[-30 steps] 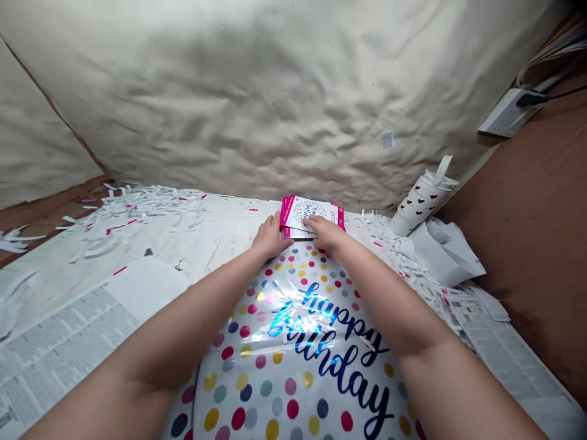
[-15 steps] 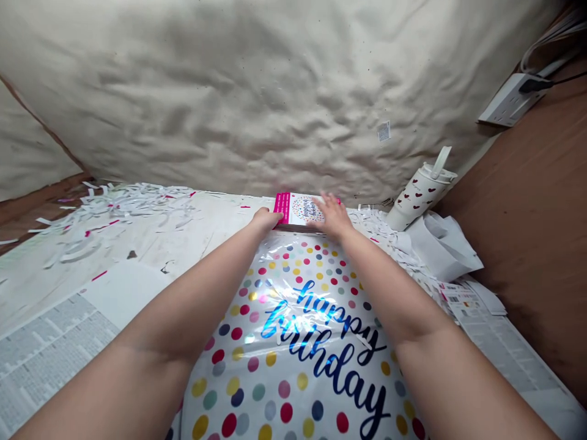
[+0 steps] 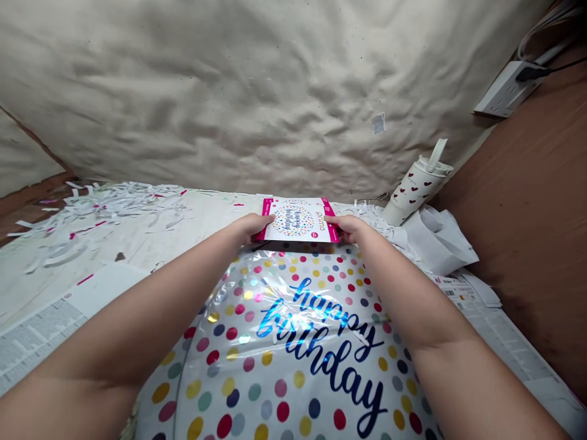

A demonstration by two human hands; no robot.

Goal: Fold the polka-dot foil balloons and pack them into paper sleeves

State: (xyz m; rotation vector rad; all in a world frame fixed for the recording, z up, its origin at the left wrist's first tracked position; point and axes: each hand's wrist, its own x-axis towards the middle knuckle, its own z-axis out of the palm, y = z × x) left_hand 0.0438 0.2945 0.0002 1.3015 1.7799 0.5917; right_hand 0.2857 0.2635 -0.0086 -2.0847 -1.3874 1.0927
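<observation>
A white card packet (image 3: pixel 296 221) with pink ends and a dotted "happy birthday" print is held between my two hands at the far side of the work surface. My left hand (image 3: pixel 254 226) grips its left end, thumb on top. At the right end my right hand (image 3: pixel 347 227) pinches it, thumb on top and fingers underneath. Whether it is one packet or a stack cannot be made out. Nearer to me, between my forearms, lies a large shiny polka-dot foil sheet (image 3: pixel 284 360) with blue "happy birthday" lettering.
White paper shreds (image 3: pixel 114 208) lie at the back left. A cream tumbler with hearts (image 3: pixel 415 189) leans at the back right, beside crumpled white paper (image 3: pixel 438 241). Printed sheets (image 3: pixel 46 330) lie left. A power strip (image 3: pixel 509 88) is on the right wall.
Both hands now hold the packet by its ends, and it is turned more face-up. My right hand has come off its top and gone to the right edge. More foil shows at the lower left.
</observation>
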